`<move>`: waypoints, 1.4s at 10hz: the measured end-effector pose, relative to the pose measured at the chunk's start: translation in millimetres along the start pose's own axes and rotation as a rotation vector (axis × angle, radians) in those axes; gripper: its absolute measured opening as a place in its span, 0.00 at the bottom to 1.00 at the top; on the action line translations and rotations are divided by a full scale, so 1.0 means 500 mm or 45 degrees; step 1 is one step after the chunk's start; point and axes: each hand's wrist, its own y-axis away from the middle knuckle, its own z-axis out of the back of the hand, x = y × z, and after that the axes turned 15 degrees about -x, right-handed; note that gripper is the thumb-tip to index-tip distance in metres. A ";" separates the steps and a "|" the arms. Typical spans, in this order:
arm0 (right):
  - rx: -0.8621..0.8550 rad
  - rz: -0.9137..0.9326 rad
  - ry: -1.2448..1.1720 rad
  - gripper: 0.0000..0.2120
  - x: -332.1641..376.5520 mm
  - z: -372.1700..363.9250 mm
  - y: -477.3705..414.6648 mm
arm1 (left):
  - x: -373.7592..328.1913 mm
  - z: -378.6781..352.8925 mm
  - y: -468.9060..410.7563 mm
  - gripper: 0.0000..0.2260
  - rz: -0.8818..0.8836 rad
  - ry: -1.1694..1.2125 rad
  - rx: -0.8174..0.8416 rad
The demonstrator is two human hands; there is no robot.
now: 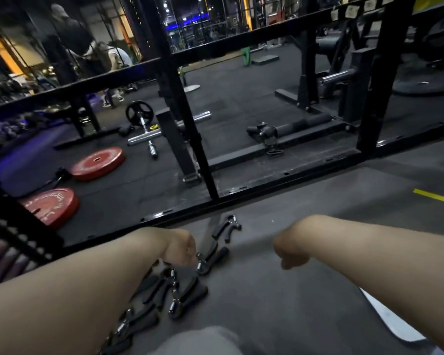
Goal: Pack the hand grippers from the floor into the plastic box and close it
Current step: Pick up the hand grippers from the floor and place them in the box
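Several black hand grippers with chrome coils lie on the grey floor mat. One hand gripper (227, 228) lies farthest away, near the black rack rail. A second hand gripper (212, 260) lies just right of my left hand (181, 248), whose bent-down fingers reach its coil end; the fingers are hidden. A cluster of hand grippers (172, 293) lies under and beside my left forearm, running toward the bottom left. My right hand (290, 251) hangs over bare mat with fingers loosely curled and nothing in it. A pale plastic piece (395, 321) shows under my right forearm.
A black rack base rail (215, 203) crosses the floor just beyond the grippers. Two red weight plates (98, 162) and a barbell (149, 134) lie behind it. My grey-clad knee (203, 339) is at the bottom edge. A yellow floor line (436, 197) is at right.
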 end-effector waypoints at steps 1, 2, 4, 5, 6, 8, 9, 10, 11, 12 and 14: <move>0.073 0.016 0.085 0.19 0.025 0.004 -0.028 | 0.026 -0.009 -0.004 0.14 -0.002 0.106 -0.146; 0.087 0.023 0.136 0.17 0.044 0.000 -0.088 | 0.074 -0.064 -0.008 0.15 0.029 0.155 -0.150; -0.035 0.090 0.157 0.16 0.076 0.004 -0.223 | 0.197 -0.110 0.032 0.13 0.034 0.061 -0.034; 0.018 0.067 0.188 0.15 0.097 0.039 -0.258 | 0.251 -0.088 0.033 0.15 0.094 0.063 -0.050; 0.036 -0.023 0.181 0.16 0.115 0.103 -0.274 | 0.276 -0.051 0.012 0.15 0.084 0.083 -0.059; -0.168 -0.065 -0.008 0.10 0.127 0.115 -0.347 | 0.255 -0.039 -0.099 0.14 0.032 0.145 -0.143; 0.058 0.026 0.055 0.08 0.150 0.090 -0.376 | 0.222 -0.050 -0.159 0.14 -0.042 0.108 -0.076; 0.105 0.058 0.031 0.08 0.151 0.073 -0.443 | 0.214 -0.067 -0.223 0.14 -0.077 0.092 -0.029; -0.013 -0.012 -0.128 0.12 0.130 0.059 -0.501 | 0.220 -0.075 -0.293 0.16 -0.081 0.113 -0.048; -0.102 -0.111 -0.335 0.15 0.112 0.050 -0.543 | 0.228 -0.113 -0.387 0.15 -0.118 0.123 -0.030; -0.088 -0.203 -0.498 0.17 0.088 -0.032 -0.678 | 0.209 -0.160 -0.525 0.20 -0.123 0.111 0.031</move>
